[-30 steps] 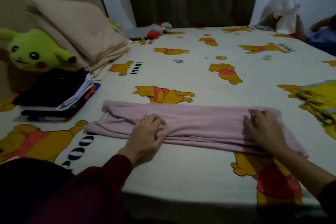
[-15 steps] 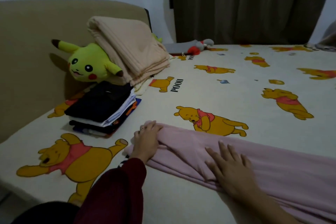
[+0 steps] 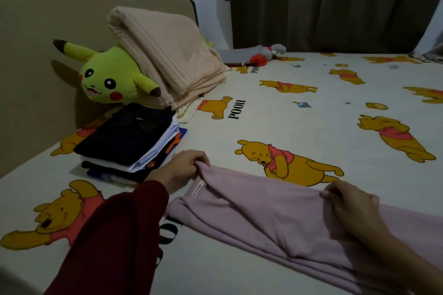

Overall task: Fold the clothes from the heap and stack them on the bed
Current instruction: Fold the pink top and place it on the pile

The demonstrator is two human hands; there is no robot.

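On the near edge of the bed (image 3: 275, 122), a soft pink garment (image 3: 263, 218) lies folded into a long band over the cartoon-bear sheet. The left hand (image 3: 184, 165) pinches its far left corner, lifted off the sheet, a small white label showing beneath; the right hand (image 3: 352, 208) grips the far edge further along. Half a second ago both hands lay flat on the cloth; now they have curled onto its edge. Just left of the left hand sits the stack of folded clothes (image 3: 129, 143), dark on top, beside a plush yellow toy (image 3: 107, 76) and a ribbed beige blanket (image 3: 167, 55).
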